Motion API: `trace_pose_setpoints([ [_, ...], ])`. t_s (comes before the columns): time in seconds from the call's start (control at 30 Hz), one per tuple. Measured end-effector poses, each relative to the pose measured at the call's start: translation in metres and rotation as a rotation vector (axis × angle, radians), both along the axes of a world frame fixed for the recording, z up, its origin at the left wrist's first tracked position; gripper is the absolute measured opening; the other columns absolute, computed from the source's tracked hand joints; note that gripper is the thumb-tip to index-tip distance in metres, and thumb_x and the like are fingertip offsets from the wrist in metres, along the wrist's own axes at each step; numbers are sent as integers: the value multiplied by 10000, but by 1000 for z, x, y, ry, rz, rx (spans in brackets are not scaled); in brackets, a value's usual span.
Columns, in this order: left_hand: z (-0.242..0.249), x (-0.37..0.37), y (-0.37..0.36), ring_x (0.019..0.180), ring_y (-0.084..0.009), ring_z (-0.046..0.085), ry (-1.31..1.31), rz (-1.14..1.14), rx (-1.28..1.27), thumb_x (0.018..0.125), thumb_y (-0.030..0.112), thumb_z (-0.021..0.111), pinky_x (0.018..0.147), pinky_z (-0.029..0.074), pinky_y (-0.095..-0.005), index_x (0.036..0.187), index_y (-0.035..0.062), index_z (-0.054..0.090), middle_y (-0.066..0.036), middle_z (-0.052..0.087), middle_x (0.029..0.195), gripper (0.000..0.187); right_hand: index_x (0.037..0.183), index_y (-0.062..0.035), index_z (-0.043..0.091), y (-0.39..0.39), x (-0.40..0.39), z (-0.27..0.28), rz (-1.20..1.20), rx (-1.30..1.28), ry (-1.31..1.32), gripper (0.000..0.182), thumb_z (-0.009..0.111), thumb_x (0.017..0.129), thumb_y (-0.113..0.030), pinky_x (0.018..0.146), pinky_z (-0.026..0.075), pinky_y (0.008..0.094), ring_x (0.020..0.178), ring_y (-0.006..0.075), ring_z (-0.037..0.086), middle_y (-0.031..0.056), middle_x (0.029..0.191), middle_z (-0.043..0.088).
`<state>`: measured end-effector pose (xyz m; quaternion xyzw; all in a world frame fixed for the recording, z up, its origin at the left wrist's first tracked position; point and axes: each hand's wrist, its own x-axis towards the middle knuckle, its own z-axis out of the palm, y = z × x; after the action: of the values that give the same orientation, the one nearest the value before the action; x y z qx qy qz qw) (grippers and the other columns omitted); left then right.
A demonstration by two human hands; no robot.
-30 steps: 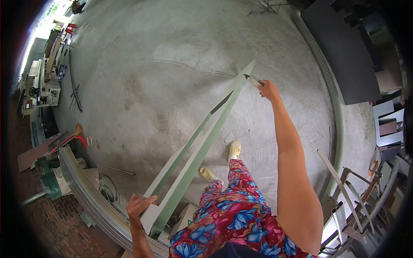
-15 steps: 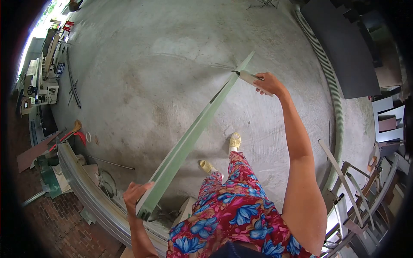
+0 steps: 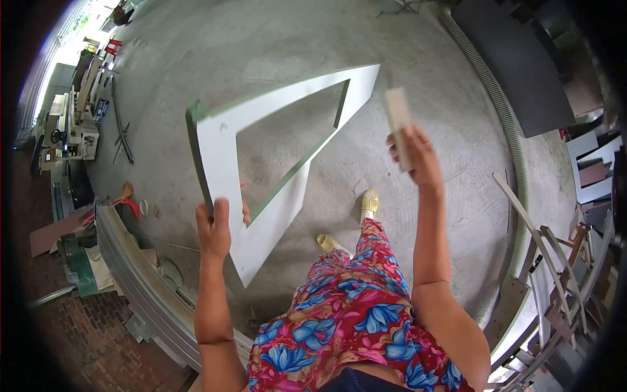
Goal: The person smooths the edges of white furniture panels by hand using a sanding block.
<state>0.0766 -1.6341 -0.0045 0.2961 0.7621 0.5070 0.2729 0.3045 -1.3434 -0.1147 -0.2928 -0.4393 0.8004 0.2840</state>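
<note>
A flat white frame-shaped panel (image 3: pixel 217 157) with green edges and a large cut-out is held up in front of me, tilted over the floor. My left hand (image 3: pixel 215 225) grips its near left side, the thumb on the white face and fingertips showing through the opening. To the right of the panel, apart from it, my right hand (image 3: pixel 418 153) is closed round a pale flat block (image 3: pixel 397 108), which is a little blurred. The block points upward, away from me.
Grey concrete floor (image 3: pixel 294 39) surrounds my feet in yellow shoes (image 3: pixel 369 201). A ribbed hose (image 3: pixel 496 98) and dark sheets (image 3: pixel 522 72) lie at right, above a rack of strips (image 3: pixel 532 232). Long metal profiles (image 3: pixel 140 274) stand at lower left; machinery (image 3: pixel 75 140) lines the far left.
The panel has turned from edge-on to show its white face and opening. My right hand has drawn back from the panel's edge, swinging the block upright. My left hand has risen with the panel.
</note>
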Motion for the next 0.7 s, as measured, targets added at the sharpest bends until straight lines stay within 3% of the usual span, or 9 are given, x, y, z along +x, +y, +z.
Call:
trace_pose_setpoints([
  [0.17, 20, 15, 30, 536, -120, 555, 21, 15, -61, 920, 639, 263, 532, 446, -267, 1131, -41, 577, -30, 554, 632, 778, 1219, -6, 526, -53, -4, -107, 114, -7, -439, 377, 548, 911, -222, 513, 458, 230, 592, 117, 579, 80, 796, 632],
  [0.37, 35, 37, 54, 541, -114, 549, -48, 58, -38, 912, 660, 218, 539, 447, -265, 1101, -5, 581, -25, 530, 606, 780, 1140, 31, 581, -47, -42, -201, -91, -12, -571, 331, 569, 878, -172, 492, 492, 280, 549, 141, 606, 92, 731, 630],
  [0.7, 59, 28, 85, 521, -118, 543, -37, 168, -95, 907, 670, 154, 544, 452, -261, 1088, 13, 572, -30, 518, 581, 799, 1048, 17, 612, 0, -88, -239, 0, 116, -683, 242, 569, 878, -150, 490, 515, 289, 580, 146, 620, 93, 731, 621],
])
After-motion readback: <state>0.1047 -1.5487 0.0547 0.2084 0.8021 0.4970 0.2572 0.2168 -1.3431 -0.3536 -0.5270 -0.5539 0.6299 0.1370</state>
